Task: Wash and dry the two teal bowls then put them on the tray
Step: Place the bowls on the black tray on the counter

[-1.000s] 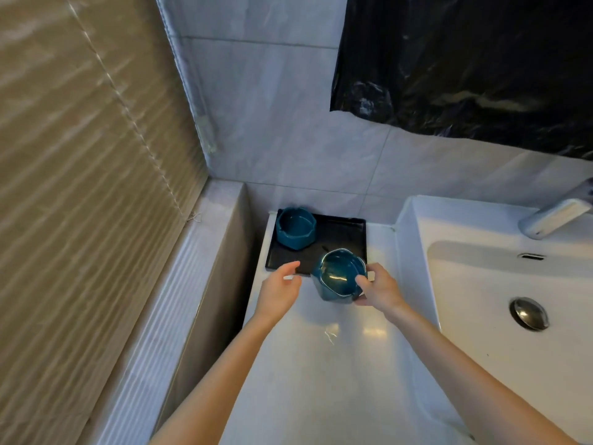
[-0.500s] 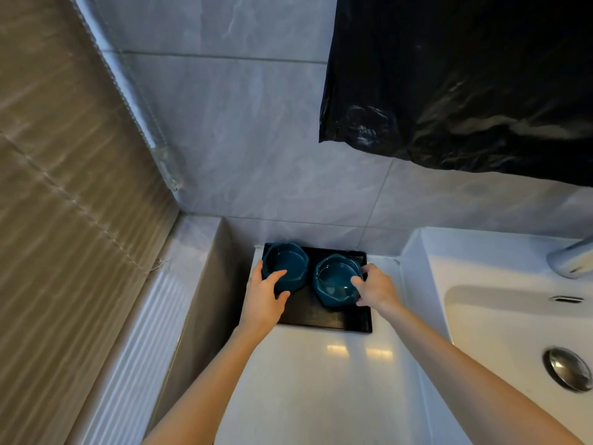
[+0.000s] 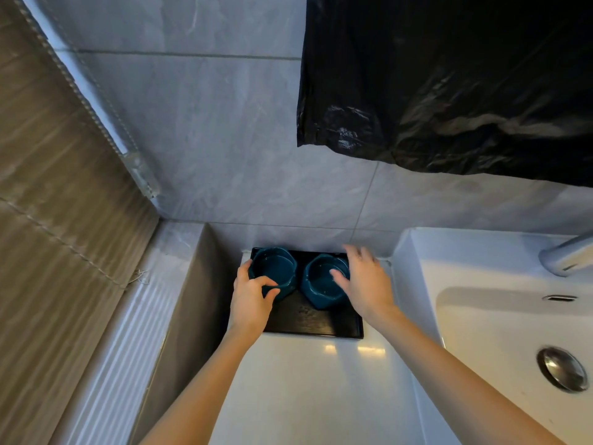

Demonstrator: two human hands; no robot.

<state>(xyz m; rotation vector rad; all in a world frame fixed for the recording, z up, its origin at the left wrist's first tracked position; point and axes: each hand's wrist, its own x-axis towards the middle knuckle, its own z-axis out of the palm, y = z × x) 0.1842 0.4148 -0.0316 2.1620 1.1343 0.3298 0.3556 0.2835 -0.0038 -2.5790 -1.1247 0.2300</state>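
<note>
On the black tray at the back of the white desk, the left hand has its grip pinching the left teal bowl at the rim. Beside it stands the right teal bowl — the right hand hovers over it, fingers spread — sink at right.

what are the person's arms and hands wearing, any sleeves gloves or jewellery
Nothing shows on them. The left hand and right hand are bare, with no gloves, rings or watch visible. Both forearms are uncovered down to the picture's bottom edge, so no sleeve is in view.
</note>
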